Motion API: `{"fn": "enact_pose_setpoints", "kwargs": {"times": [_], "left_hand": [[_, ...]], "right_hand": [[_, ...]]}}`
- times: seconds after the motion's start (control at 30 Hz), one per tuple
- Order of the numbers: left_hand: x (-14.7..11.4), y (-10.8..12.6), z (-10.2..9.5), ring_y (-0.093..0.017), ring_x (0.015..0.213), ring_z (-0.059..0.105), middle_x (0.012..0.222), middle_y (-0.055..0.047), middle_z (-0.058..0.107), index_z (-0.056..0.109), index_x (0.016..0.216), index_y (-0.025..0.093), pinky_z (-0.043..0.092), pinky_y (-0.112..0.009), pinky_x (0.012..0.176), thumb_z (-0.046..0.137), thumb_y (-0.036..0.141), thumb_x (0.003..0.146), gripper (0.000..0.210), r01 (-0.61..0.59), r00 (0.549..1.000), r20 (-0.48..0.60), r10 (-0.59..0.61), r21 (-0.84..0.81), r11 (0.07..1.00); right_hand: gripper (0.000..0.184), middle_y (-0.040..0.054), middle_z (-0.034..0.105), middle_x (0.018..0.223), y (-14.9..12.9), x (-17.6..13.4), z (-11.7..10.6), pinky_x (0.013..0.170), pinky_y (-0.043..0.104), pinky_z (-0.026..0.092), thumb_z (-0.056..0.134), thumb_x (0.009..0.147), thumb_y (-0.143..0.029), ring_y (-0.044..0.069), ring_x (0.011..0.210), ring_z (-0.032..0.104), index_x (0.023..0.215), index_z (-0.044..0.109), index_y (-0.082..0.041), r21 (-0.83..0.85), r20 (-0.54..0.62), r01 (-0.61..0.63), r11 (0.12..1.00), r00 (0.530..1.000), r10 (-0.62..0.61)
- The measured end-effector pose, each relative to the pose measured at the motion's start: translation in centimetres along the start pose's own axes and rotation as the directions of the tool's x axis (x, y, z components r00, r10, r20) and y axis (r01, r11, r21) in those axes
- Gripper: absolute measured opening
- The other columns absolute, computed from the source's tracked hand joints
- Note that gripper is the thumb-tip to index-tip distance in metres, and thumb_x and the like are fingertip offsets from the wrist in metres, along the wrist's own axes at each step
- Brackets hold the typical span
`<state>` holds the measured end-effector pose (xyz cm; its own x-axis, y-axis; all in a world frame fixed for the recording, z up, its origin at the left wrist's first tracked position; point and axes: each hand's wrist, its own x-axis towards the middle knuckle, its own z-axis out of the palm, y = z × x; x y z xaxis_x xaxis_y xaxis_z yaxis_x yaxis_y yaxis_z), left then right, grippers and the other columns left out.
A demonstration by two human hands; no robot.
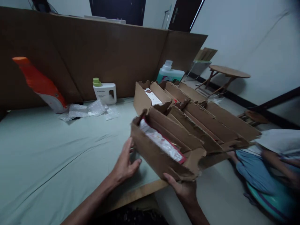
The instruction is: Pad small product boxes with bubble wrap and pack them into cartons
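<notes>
A brown cardboard box [156, 156] with an open top and torn upper edges sits at the table's near right corner, slightly tilted. In its front slot lies a clear plastic packet with a red edge [161, 140]. My right hand [185, 190] grips the box's lower near corner, thumb on the front wall and fingers underneath, mostly hidden. My left hand [124, 165] is beside the box's left end, thumb spread and fingertips at its wall; whether they press on it I cannot tell. More divided cardboard boxes [211, 122] stand directly behind and to the right.
On the green-covered table [58, 150] stand an orange bottle [44, 84], a white bottle with green cap [105, 92] and crumpled clear plastic [86, 109]. A teal bottle [170, 73] stands behind the boxes. A cardboard screen [105, 53] runs along the back. Another person [276, 162] sits at right.
</notes>
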<state>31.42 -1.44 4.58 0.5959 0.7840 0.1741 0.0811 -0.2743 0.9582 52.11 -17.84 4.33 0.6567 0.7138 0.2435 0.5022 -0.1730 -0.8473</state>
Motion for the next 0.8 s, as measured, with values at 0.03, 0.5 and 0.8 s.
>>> {"fn": "enact_pose_setpoints", "kwargs": {"times": [0.03, 0.5, 0.8], "left_hand": [[1.0, 0.0, 1.9, -0.037, 0.148, 0.038, 0.166, -0.023, 0.022, 0.019, 0.161, 0.021, 0.042, -0.059, 0.113, 0.066, 0.042, 0.085, 0.092, -0.043, 0.994, 0.103, 0.043, -0.01, 0.999], [2.5, -1.3, 8.5, -0.039, 0.157, 0.01, 0.17, -0.021, 0.012, 0.012, 0.162, 0.012, 0.015, -0.057, 0.127, 0.068, 0.039, 0.077, 0.106, -0.082, 0.959, 0.275, 0.066, 0.047, 0.996], [0.5, -0.7, 4.7, -0.038, 0.146, 0.04, 0.151, -0.021, 0.051, 0.055, 0.143, 0.013, 0.031, -0.057, 0.121, 0.065, 0.035, 0.08, 0.067, -0.201, 0.89, 0.446, 0.098, 0.189, 0.961]], "right_hand": [[0.084, 0.0161, 0.065, 0.129, 0.3, -0.3, -0.6, 0.104, 0.057, 0.05, 0.08, 0.074, -0.05, 0.035, 0.117, 0.065, 0.145, 0.045, -0.02, 0.001, -0.076, -0.008, 1.0, 0.997, 0.008], [0.065, 0.0189, 0.05, 0.148, 5.2, -2.6, 1.2, 0.113, 0.059, 0.039, 0.056, 0.095, -0.044, 0.037, 0.142, 0.045, 0.153, 0.039, -0.019, -0.235, -0.074, 0.132, 0.963, 0.985, -0.153], [0.03, 0.0132, 0.067, 0.124, 6.4, -3.8, 0.2, 0.098, 0.046, 0.054, 0.057, 0.096, -0.029, 0.03, 0.113, 0.067, 0.125, 0.065, -0.023, -0.231, 0.13, 0.366, 0.901, 0.93, -0.344]]}}
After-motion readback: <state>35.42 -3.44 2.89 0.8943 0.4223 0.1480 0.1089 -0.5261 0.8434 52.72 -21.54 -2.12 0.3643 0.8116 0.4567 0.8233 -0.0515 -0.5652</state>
